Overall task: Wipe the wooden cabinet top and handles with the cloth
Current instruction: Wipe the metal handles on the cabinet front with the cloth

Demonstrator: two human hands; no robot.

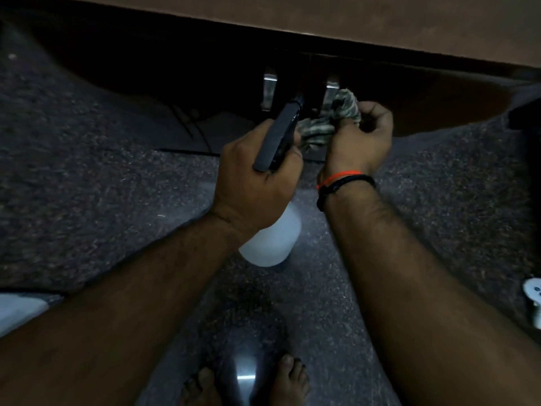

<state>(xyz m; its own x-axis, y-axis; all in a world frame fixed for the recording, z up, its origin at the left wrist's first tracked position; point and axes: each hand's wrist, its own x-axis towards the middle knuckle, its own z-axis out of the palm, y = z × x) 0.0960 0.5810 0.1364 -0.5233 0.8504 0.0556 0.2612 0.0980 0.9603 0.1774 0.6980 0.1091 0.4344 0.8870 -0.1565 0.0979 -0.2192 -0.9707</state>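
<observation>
A dark speckled stone floor (87, 177) fills most of the view. On it, at the bottom centre, stand two bare feet (288, 379) with a bright glare patch between them. A small white object (533, 294) lies on the floor's far right edge, too cropped to identify.

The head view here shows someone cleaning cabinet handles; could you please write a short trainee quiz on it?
1. True or false: the left hand holds a spray bottle.
2. Which handle does the cloth lie against? A) the left handle B) the right handle
3. Fill in: the right hand grips the ____.

Key: 1 true; 2 B; 3 cloth.
</observation>
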